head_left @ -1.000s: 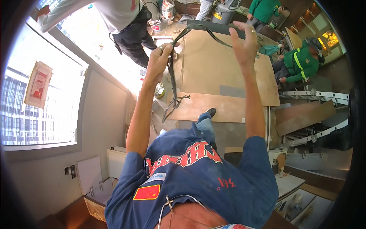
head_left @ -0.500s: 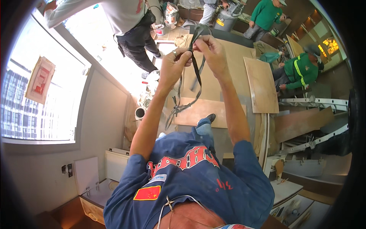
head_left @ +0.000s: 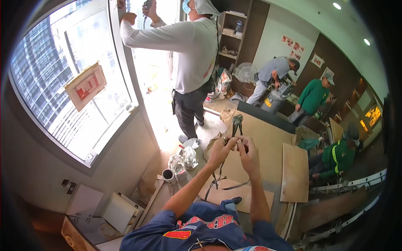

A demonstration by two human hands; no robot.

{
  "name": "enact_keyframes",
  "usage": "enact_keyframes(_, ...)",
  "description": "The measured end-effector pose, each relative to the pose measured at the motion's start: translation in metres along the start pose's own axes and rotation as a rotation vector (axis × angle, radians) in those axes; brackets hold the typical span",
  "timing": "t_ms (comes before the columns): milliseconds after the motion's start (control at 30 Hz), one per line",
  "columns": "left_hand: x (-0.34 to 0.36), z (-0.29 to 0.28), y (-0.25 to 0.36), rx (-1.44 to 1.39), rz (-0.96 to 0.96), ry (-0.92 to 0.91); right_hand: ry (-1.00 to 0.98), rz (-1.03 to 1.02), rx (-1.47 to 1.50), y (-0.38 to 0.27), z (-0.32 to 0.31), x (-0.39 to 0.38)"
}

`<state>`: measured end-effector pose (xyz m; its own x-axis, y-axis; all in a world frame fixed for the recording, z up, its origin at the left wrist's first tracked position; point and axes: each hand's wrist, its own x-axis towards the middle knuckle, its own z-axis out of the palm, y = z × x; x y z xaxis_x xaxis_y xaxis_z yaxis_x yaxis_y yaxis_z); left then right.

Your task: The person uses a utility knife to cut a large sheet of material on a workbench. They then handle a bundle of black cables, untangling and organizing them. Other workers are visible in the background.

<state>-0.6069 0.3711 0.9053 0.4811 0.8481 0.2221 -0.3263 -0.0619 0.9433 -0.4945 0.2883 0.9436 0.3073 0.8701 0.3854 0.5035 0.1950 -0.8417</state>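
Note:
Pinched in my fingers is a thin dark green strap (head_left: pixel 237 123), tied into a cord-like loop. Its doubled loop stands up above my fingertips, and knotted ends dangle below, over a light wooden board. My left hand (head_left: pixel 221 151) is closed, thumb against forefinger, gripping the strap from the left. Close beside it, my right hand (head_left: pixel 248 157) is closed on the strap too, fingers curled. The two hands almost touch. Exactly where the strap runs between the fingers is hidden.
Beyond my hands lies a large brown-covered surface (head_left: pixel 264 136), with a plywood panel (head_left: pixel 294 172) at its right. A person in a white shirt (head_left: pixel 184 54) stands ahead, left. Other people work at the far right. A ladder (head_left: pixel 356 183) lies right; an open-topped cup (head_left: pixel 168 175) stands left.
The view has tilted upward, so my hands and forearms sit lower in the picture. My right hand has shifted its hold, with its fingers now lower and beside the left hand's.

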Motion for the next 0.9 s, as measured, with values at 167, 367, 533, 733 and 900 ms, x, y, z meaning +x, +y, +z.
enact_keyframes(167, 0.01, -0.002, -0.019, -0.33, -0.05, 0.008, 0.188, -0.135, -0.106, -0.009, 0.038, -0.006)
enact_keyframes(367, 0.012, -0.016, -0.016, -0.141, -0.069, 0.001, 0.258, -0.1, -0.219, -0.016, 0.066, -0.015)
enact_keyframes(533, 0.008, -0.023, -0.002, -0.139, -0.11, -0.022, 0.378, -0.117, -0.247, -0.009, 0.088, -0.019)
enact_keyframes(733, 0.011, -0.037, 0.006, -0.076, -0.111, -0.095, 0.461, -0.123, -0.274, -0.008, 0.107, -0.023)
enact_keyframes(900, 0.009, -0.025, 0.024, -0.063, -0.046, -0.137, 0.557, -0.135, -0.218, -0.005, 0.106, -0.027)
